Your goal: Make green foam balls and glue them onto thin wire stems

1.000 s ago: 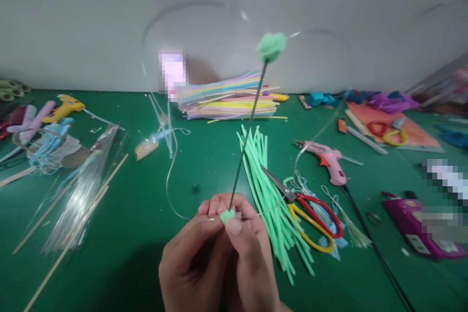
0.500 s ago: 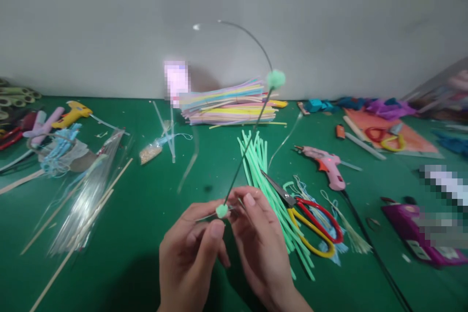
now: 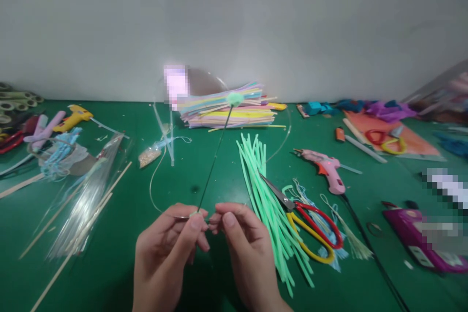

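Note:
A thin, clear wire hoop [image 3: 151,190] stands up from my hands, with a dark straight stem [image 3: 215,156] across its middle. At the stem's upper end sits a fuzzy light-green tuft [image 3: 235,99]. My left hand [image 3: 164,253] is closed, thumb and forefinger pinching the lower joint of stem and hoop; a second green tuft [image 3: 195,214] there is mostly covered by the thumb. Close beside it, my right hand [image 3: 244,248] is closed too, its fingertips pinched on the hoop's lower right part, which is very faint. Green pipe cleaners [image 3: 261,180] lie just beyond the right hand.
Red-and-yellow-handled scissors [image 3: 314,226] rest on the pipe cleaners. A pink glue gun [image 3: 321,163] with a black cord lies right. Bundled pastel pipe cleaners [image 3: 226,112] are against the wall. Plastic-wrapped sticks [image 3: 87,195], a bead bag [image 3: 149,156] and a yellow glue gun [image 3: 75,117] lie left.
Both hands have shifted left, the left one more, so a small gap shows between them. The hoop and stem swung down and left, and the lower tuft became covered by the left thumb.

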The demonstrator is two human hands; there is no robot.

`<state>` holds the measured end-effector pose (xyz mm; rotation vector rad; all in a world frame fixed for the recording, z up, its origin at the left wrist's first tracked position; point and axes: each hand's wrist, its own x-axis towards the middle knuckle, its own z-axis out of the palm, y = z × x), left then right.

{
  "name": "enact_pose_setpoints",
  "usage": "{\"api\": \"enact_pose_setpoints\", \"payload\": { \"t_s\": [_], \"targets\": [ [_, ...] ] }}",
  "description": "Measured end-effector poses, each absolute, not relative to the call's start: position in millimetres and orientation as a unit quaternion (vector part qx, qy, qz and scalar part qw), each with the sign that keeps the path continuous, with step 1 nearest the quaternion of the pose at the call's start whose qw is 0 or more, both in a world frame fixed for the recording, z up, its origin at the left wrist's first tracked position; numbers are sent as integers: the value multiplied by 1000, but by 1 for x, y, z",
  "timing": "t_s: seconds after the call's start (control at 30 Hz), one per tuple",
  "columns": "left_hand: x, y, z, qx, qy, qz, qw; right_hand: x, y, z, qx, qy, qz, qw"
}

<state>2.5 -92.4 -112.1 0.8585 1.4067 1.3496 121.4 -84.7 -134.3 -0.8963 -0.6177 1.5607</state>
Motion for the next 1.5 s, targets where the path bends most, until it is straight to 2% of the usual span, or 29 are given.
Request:
{"api": "enact_pose_setpoints", "payload": {
  "t_s": [0.13,0.23,0.4,0.47,0.57,0.67,0.87,1.03,1.13,1.23,1.33,1.4,1.5],
  "targets": [
    [6,-93,-113,356,580,561,471,122,-85,-134,-381,-261,674,577],
    [-1,-88,-114,354,584,539,492,125,-83,-133,-430,-267,636,582],
    [-36,-85,-125,366,621,345,602,159,-81,-138,-555,-303,505,587],
    [-48,-91,-136,354,670,314,571,182,-79,-143,-602,-398,442,533],
    [-55,-104,-153,393,720,268,505,212,-70,-149,-682,-575,270,361],
    [-50,-115,-159,490,753,188,398,224,-48,-148,-679,-686,131,228],
    [-53,-120,-147,639,722,57,258,208,8,-139,-666,-722,86,166],
    [-75,-117,-137,661,723,28,200,205,30,-130,-666,-716,107,181],
    [-77,-107,-129,694,702,34,157,215,33,-119,-659,-699,150,235],
    [-66,-91,-119,715,679,29,162,226,31,-99,-646,-673,201,300],
    [-49,-71,-113,712,668,22,213,229,18,-79,-592,-628,330,382],
    [-36,-57,-113,731,651,-27,203,225,5,-73,-535,-588,436,422],
    [-18,-41,-121,764,619,-65,171,218,-19,-81,-501,-562,525,398]
  ]
}}
